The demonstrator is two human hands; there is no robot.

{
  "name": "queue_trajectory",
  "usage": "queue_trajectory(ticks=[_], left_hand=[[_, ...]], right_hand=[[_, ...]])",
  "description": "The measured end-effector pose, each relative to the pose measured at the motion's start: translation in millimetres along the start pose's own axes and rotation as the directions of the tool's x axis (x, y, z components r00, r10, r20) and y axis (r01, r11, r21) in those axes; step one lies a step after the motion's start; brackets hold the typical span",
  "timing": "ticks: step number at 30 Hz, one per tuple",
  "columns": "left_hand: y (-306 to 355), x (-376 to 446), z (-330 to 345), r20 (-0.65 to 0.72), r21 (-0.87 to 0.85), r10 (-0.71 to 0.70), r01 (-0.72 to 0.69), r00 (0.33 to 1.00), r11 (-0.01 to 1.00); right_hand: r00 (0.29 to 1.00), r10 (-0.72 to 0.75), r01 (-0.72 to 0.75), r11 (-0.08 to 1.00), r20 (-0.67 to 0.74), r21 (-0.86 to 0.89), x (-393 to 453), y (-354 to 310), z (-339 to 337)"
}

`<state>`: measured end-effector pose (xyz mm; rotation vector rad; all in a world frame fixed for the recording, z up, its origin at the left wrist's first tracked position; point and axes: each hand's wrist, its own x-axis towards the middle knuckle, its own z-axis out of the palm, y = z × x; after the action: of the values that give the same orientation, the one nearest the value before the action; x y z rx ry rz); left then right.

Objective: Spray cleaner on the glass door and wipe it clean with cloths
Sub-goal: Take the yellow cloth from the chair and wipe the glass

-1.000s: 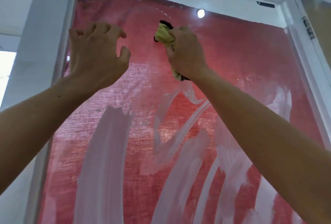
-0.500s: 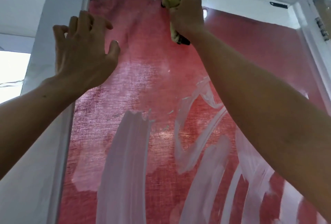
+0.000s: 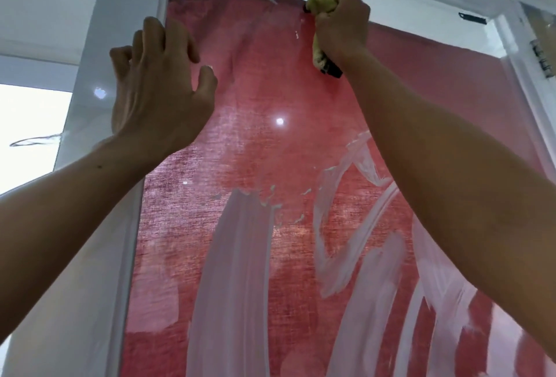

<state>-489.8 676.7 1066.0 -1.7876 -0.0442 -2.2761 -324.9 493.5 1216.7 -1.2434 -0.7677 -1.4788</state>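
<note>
High on the glass door, right hand grips yellow cloth; left hand spread

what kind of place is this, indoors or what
Probably indoors at a doorway of a home or shop: a white-framed glass door streaked with white cleaner foam, a red woven fabric sheet hanging behind the pane, and a ceiling lamp's reflection.
</note>
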Motion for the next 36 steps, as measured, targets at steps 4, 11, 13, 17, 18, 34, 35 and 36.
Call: queue_trajectory(ticks=[4, 11, 13, 17, 18, 34, 35, 36], left_hand=[[-2, 0, -2, -0.03, -0.026, -0.028, 0.027, 0.999, 0.999], [-4, 1, 0, -0.042, -0.006, -0.05, 0.05, 0.998, 0.999], [-4, 1, 0, -0.046, 0.002, -0.042, 0.042, 0.998, 0.999], [-3, -1, 1, -0.045, 0.03, -0.028, 0.03, 0.999, 0.999], [-3, -1, 1, -0.046, 0.039, -0.026, 0.028, 0.999, 0.999], [0, -1, 0, -0.017, 0.112, -0.002, 0.004, 1.0, 0.994], [0, -2, 0, -0.017, 0.115, 0.002, 0.0, 1.0, 0.993], [-1, -2, 1, -0.02, 0.119, 0.006, -0.003, 1.0, 0.993]], right_hand=[[0.98, -0.176, 0.169, 0.983, 0.089, 0.074, -25, -40, 19], [0.976, -0.206, 0.201, 0.977, 0.076, 0.07, -76, -6, -5], [0.988, -0.142, 0.142, 0.99, 0.055, 0.014, -59, 0, -7], [0.998, -0.059, 0.063, 0.989, 0.036, -0.135, -21, -10, 1], [0.998, -0.052, 0.058, 0.986, 0.043, -0.154, -15, -16, 4], [0.941, -0.285, 0.265, 0.956, 0.184, 0.126, -53, -27, 17], [0.962, -0.234, 0.221, 0.97, 0.144, 0.105, -48, -27, 19], [0.974, -0.197, 0.189, 0.979, 0.108, 0.083, -43, -31, 19]])
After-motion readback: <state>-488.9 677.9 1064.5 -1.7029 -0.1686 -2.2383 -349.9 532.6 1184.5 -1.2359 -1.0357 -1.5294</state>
